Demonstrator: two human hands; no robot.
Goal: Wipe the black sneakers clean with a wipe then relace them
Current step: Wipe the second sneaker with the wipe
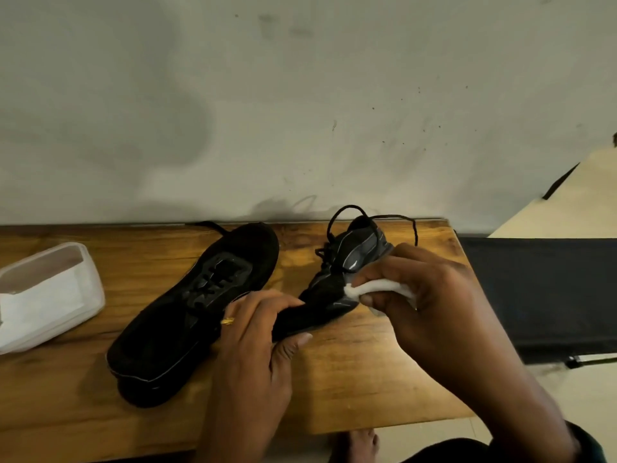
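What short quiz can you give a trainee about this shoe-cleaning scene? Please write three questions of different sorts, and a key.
1. True or false: the right-hand grip presses a wipe against the side of a sneaker.
2. Where does the box of wipes stand? A) at the left end of the table B) on the floor C) inside a sneaker
3. Fill in: the left-hand grip holds the ___ end of the sneaker being wiped.
Key: 1 true; 2 A; 3 toe.
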